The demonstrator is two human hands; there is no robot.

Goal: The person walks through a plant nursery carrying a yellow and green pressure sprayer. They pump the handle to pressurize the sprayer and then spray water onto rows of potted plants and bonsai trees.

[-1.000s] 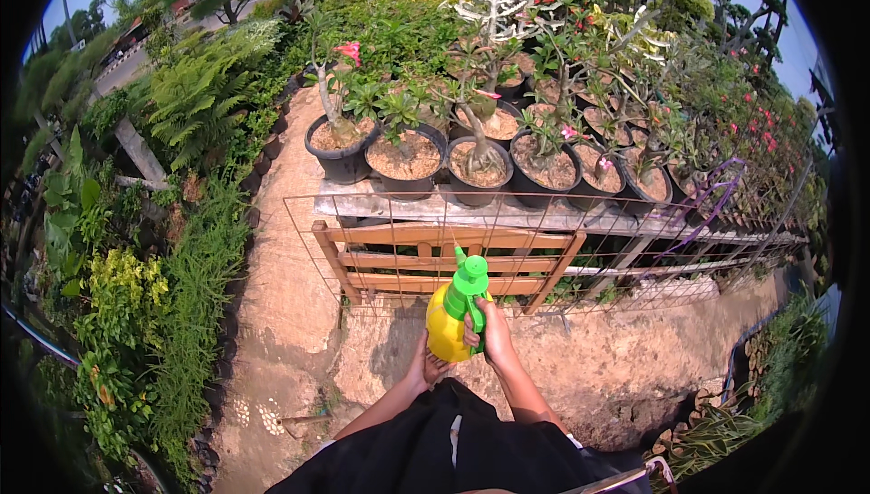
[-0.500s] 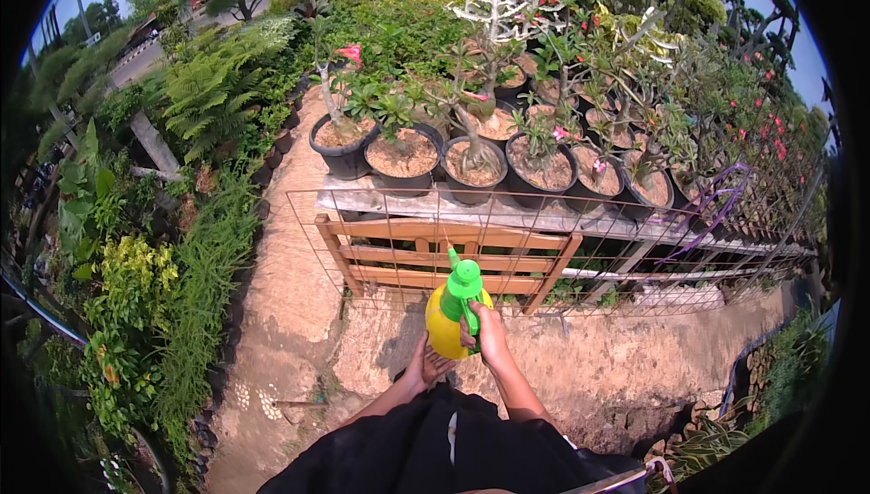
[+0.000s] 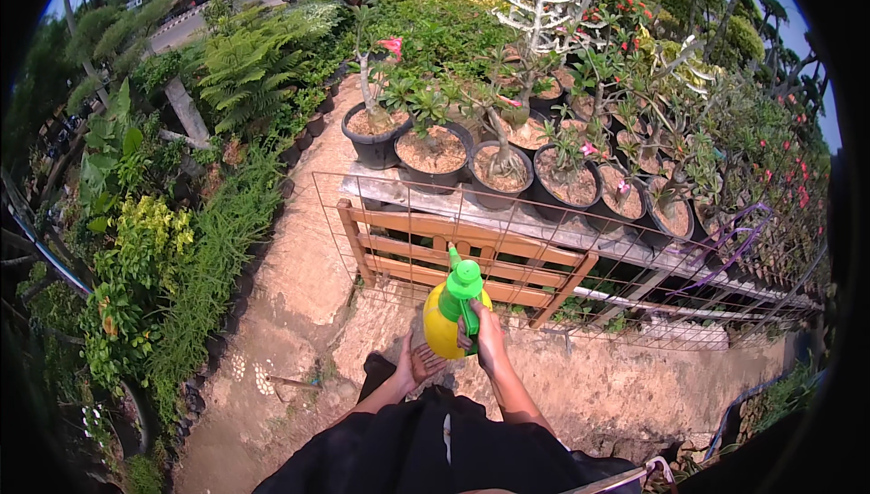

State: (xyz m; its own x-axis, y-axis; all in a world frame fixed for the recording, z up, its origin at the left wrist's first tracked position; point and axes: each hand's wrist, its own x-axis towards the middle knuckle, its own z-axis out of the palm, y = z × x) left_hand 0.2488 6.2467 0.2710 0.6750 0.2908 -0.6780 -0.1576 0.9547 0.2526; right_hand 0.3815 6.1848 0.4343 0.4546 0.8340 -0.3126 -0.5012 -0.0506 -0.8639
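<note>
A yellow spray bottle (image 3: 442, 322) with a green trigger head (image 3: 464, 278) is held upright in front of me, its nozzle pointing toward the potted plants. My right hand (image 3: 488, 335) grips the green handle and neck. My left hand (image 3: 417, 363) cups the bottle's base from below. Black pots (image 3: 433, 154) of soil with small flowering plants stand in a row on a raised wooden bench (image 3: 471, 254) just beyond the bottle.
A wire mesh fence (image 3: 634, 295) runs along the bench front. A dirt path (image 3: 299, 267) leads away on the left, bordered by ferns and green shrubs (image 3: 163, 249). More potted plants fill the right side (image 3: 725, 159). A road lies far back.
The view has shifted slightly closer to the bench and pots. Both hands keep the bottle in the same grip.
</note>
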